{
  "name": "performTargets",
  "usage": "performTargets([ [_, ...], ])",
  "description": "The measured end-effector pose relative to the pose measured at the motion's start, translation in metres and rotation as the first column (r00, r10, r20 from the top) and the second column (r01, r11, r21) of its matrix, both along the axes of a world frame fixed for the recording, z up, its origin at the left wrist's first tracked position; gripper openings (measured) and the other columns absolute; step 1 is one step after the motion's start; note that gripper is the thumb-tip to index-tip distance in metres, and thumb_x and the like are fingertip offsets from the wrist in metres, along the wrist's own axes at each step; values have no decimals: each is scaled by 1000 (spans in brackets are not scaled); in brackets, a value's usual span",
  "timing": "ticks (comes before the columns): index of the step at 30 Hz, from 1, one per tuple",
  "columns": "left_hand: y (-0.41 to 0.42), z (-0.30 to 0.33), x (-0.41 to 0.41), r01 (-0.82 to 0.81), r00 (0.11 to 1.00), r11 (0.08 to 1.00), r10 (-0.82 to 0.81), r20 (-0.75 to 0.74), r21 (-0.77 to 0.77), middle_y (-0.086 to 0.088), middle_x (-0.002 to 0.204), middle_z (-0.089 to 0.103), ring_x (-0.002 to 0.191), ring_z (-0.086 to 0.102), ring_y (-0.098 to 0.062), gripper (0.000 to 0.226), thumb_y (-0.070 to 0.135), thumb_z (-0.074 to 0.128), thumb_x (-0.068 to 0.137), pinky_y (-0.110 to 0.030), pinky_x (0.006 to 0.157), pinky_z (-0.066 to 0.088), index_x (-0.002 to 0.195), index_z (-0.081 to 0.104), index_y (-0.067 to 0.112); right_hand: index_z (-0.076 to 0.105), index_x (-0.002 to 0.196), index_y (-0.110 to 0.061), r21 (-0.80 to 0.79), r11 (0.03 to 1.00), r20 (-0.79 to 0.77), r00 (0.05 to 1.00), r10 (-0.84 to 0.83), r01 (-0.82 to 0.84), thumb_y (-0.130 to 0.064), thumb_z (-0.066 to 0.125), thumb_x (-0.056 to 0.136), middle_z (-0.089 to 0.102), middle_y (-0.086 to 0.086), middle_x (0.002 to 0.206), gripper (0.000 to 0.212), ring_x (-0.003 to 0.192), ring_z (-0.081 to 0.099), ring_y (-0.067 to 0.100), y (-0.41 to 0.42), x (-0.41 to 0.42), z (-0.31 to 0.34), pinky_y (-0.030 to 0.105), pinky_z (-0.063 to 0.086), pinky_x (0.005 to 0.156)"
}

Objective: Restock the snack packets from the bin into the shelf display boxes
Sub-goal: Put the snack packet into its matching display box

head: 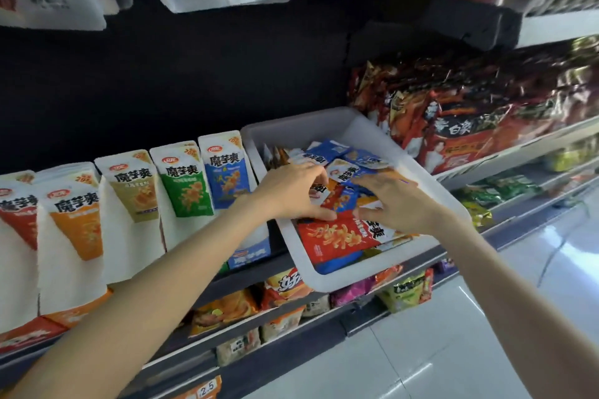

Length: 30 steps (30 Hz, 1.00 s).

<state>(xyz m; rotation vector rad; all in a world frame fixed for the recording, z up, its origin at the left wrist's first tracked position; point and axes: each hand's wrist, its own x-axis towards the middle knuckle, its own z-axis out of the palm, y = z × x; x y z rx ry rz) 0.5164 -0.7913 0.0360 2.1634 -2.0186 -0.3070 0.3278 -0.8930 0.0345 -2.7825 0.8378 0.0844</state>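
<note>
White plastic bin [327, 128] of loose red and blue snack packets [334, 238] sits beside five upright display boxes [183, 178], both hands inside it: left hand [291, 193] pinching packets, right hand [393, 204] spread flat.

Shop, stocked snack shelves [479, 152], price tag [207, 390]

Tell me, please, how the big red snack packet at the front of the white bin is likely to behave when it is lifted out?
The red packet looks like thin glossy film, so it will probably flex and feel slippery. It seems flat and light. It lies on loose packets in the tilted white bin, so neighbours may slide when it moves.
</note>
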Motion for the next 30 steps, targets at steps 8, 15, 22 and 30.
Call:
performTargets([
  [8, -2, -11, -28, 193, 976, 977, -202, 87, 94, 7, 117, 50, 108, 44, -13, 73, 80, 59, 64, -33, 93, 38, 117, 50, 29, 42, 140, -22, 52, 997, 65, 996, 56, -59, -46, 59, 88, 29, -3, 153, 60, 140, 25, 14, -1, -27, 1, 26, 16, 112],
  [15, 1, 10, -35, 151, 907, 988, -145, -396, -17, 8, 94, 63, 82, 63, -12, 29, 46, 68, 82, -32, 69, 54, 93, 51, 26, 59, 115, -28, 143, 986, 419, 898, -135, 82, -38, 66, 84, 61, 1, 124, 32, 113, 59, 21, 3, -43, 18, 39, 48, 95],
  [22, 38, 20, -24, -314, 562, 940, 73, -824, -131, 7, 100, 68, 88, 67, -11, 18, 35, 63, 87, -32, 82, 54, 101, 58, 25, 57, 106, -18, 652, 757, 625, 600, -500, -48, -13, 69, 85, 72, -2, 89, 24, 69, 68, 8, 25, -7, 42, 20, 51, 51],
  [30, 102, 12, 13, -496, 773, 801, 231, -591, -335, 20, 88, 64, 82, 63, -1, 18, 36, 68, 84, -30, 75, 54, 85, 51, 39, 61, 82, -17, 291, 947, 612, 788, -72, -139, -27, 77, 77, 69, -6, 76, 20, 63, 65, 10, 52, 73, 59, 30, 54, 58],
])
